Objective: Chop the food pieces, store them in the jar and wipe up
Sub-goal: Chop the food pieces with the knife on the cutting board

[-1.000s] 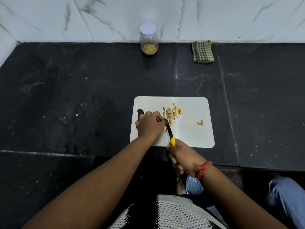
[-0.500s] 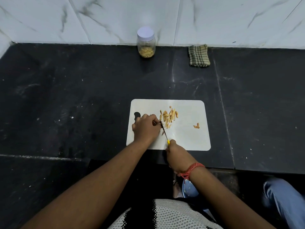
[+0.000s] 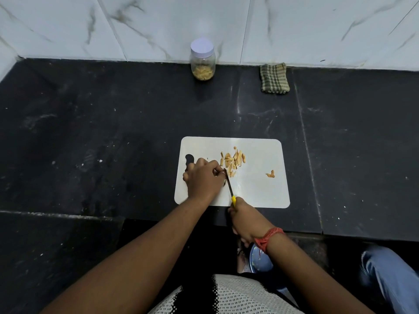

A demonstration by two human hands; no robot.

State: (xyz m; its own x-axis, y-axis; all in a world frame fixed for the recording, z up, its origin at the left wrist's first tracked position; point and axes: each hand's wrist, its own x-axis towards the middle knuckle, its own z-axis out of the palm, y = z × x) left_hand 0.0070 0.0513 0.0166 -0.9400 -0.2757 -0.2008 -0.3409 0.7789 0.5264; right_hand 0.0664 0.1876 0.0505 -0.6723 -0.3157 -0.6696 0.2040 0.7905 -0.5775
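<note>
A white cutting board [image 3: 260, 191] lies on the black counter. A pile of chopped tan food strips [image 3: 232, 160] sits on its middle, and one small piece [image 3: 270, 174] lies apart to the right. My left hand [image 3: 203, 177] rests on the board's left part with fingers curled against the blade; what they pinch is hidden. My right hand [image 3: 246, 219] grips the yellow handle of a knife [image 3: 229, 185], whose dark blade points up toward the pile. A clear jar [image 3: 202, 61] with a pale lid, part full of food pieces, stands at the back wall.
A folded checked cloth [image 3: 274, 78] lies by the wall, right of the jar. A small metal dish [image 3: 260, 260] sits below the counter edge near my right wrist. A blue-trousered knee [image 3: 390, 275] shows at the lower right. White marble tiles back the counter.
The knife blade has tilted and shifted slightly at my left fingertips. My right hand has pulled back a little toward the board's near edge. The food pile stays the same.
</note>
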